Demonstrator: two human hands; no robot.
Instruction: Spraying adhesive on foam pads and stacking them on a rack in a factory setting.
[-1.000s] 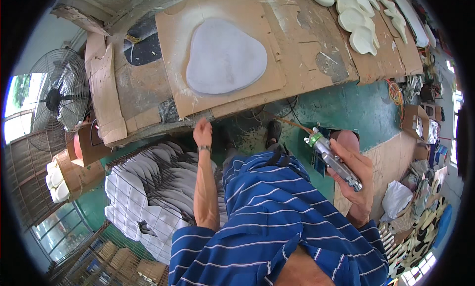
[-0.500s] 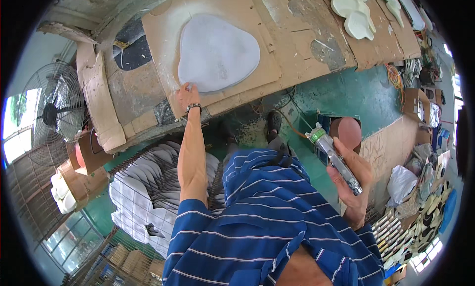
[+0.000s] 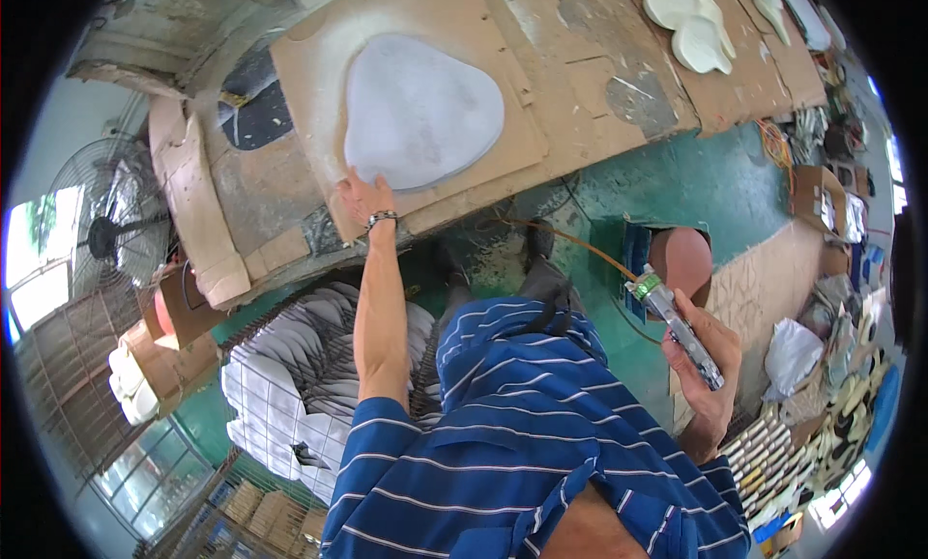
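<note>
The L hand point(image 3: 364, 200) is loose w/ its fingers apart, right at the low L edge of a flat gray pad point(image 3: 422, 105). The fingers look like they touch the rim, but can't tell for sure. The pad is like a fat triangle w/ round corners & lies flat on a brown cardboard sheet point(image 3: 507, 143), up on the counter point(image 3: 232, 187). A dark band point(image 3: 382, 217) goes round the L wrist.

The R hand point(image 3: 713, 356) is wrapped round a shiny metal tool point(image 3: 681, 329) w/ a green ring, well apart from the pad. An orange-brown hose point(image 3: 590, 245) runs up to the tool's green end. A pinkish round thing point(image 3: 680, 261) sits just beside the tool in view.

Cream shapes point(image 3: 700, 45) lie near the R end of the counter. Down on the L, lots of gray pieces point(image 3: 256, 377) are in a wire rack. A big fan point(image 3: 104, 235) is L of the counter.
</note>
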